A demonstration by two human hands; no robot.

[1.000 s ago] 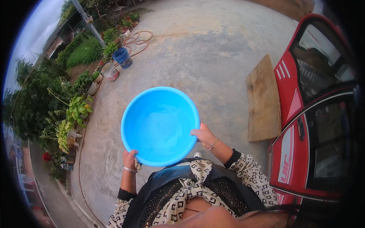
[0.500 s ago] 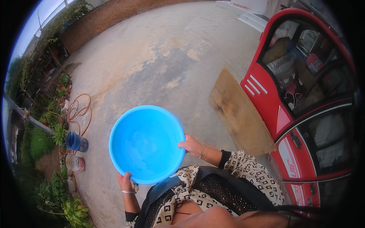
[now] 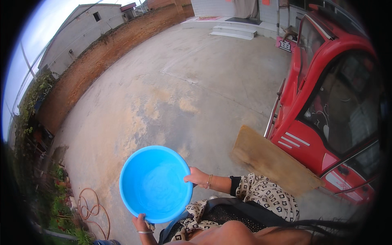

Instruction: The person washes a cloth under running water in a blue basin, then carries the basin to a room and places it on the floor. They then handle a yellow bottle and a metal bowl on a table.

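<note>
A round bright-blue plastic basin (image 3: 155,181) is held out in front of my body, its inside facing up toward me. A faint sheen shows on its bottom; whether water lies in it I cannot tell. My right hand (image 3: 197,177) is closed on the right rim, thumb over the edge. At the near-left rim, my left hand (image 3: 141,223) grips the basin from outside. Beside its fingers sits something small and beige (image 3: 150,226), too little of it visible to name. The undersides of both hands are hidden.
A red vehicle (image 3: 326,110) stands on the right, with a brown board (image 3: 273,157) lying beside it. Ahead, white steps (image 3: 234,32) lead to a doorway. A coiled hose (image 3: 94,210) lies left near plants (image 3: 61,204); a brick wall (image 3: 98,53) borders the concrete yard.
The view has tilted up, bringing the steps and a building into sight. The basin and both hands appear lower in the picture, with the grip unchanged. The buckets have mostly dropped out of view.
</note>
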